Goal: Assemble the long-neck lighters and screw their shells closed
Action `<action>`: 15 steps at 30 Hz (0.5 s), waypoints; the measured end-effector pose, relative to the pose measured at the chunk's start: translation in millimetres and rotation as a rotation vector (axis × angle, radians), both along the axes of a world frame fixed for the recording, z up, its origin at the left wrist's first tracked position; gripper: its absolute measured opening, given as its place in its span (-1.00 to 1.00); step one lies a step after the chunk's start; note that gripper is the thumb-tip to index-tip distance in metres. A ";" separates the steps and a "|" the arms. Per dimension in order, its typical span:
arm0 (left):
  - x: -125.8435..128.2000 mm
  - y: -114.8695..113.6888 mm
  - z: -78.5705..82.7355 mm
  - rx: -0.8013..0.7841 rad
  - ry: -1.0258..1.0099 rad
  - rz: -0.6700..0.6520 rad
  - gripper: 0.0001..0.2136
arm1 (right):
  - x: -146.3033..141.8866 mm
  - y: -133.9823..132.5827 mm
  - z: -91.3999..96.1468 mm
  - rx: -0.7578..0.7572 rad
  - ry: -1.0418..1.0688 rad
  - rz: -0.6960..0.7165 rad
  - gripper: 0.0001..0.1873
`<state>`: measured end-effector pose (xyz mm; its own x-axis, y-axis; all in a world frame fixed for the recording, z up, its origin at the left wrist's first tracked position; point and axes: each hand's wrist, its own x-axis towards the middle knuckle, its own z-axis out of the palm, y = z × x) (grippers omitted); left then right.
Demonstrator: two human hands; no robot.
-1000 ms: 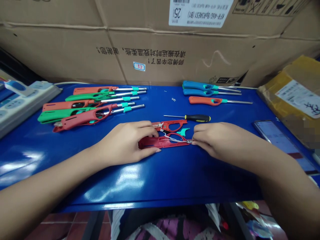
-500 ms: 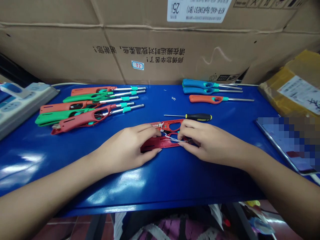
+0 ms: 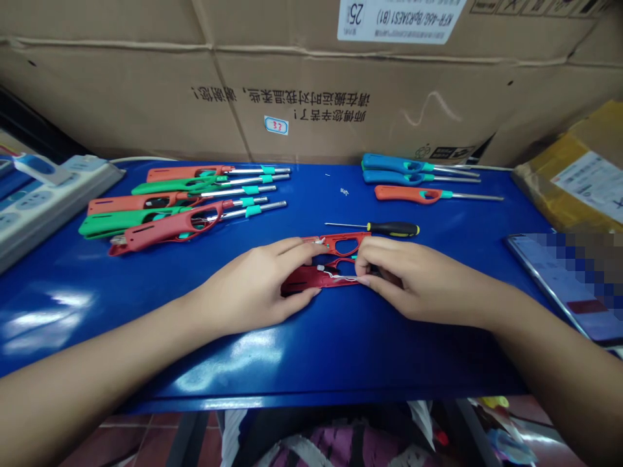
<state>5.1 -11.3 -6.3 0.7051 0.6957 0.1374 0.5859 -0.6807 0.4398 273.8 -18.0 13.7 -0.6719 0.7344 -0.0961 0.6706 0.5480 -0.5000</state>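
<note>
Five long-nosed lighters, red and green, are lying in a loose stack at the left of the blue table, their metal nozzles pointing right, with a white power strip sitting further left at the table's edge. The left hand is resting palm down at the middle of the table, its fingers and thumb closing on the left end of an opened red lighter shell, which is lying flat on the table just in front of the person. A second red shell half is lying just behind it, touching the fingertips of both hands. A thin white wire is running across the front shell. The right hand is pinching at the right part of that shell, thumb and forefinger pressed together where the wire ends; whether they are gripping the wire or the plastic cannot be told. A black-handled screwdriver is lying just beyond the hands. Further back to the right, two blue lighters and an orange lighter are lying side by side. A phone is resting near the right edge, and cardboard boxes are standing along the back.
</note>
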 end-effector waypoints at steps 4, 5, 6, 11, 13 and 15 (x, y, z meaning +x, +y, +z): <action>-0.1 -0.3 -3.4 0.035 -0.024 -0.034 -0.61 | 0.3 -0.3 -0.1 0.011 -0.012 0.026 -0.94; -0.2 -0.4 -3.9 0.040 -0.031 -0.038 -0.62 | 0.5 -0.3 -0.2 0.010 -0.014 0.036 -0.94; -0.2 -0.6 -4.0 0.041 -0.034 -0.041 -0.63 | 0.8 -0.3 -0.2 0.008 -0.016 0.043 -0.94; 0.8 -0.3 -4.7 0.043 -0.073 -0.064 -0.73 | 1.2 -0.6 -0.5 0.010 -0.015 0.031 -0.92; 1.5 0.7 -6.2 0.045 -0.107 -0.063 -0.81 | 1.3 -0.7 -1.2 0.009 -0.005 0.039 -0.95; 2.1 1.9 -8.1 0.048 -0.143 -0.061 -0.85 | 1.8 -0.5 -2.0 0.007 0.002 0.049 -0.96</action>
<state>7.2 -9.3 -14.5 0.7167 0.6423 0.2716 0.4764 -0.7354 0.4819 275.6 -18.5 11.7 -0.7075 0.7010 -0.0899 0.6417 0.5839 -0.4972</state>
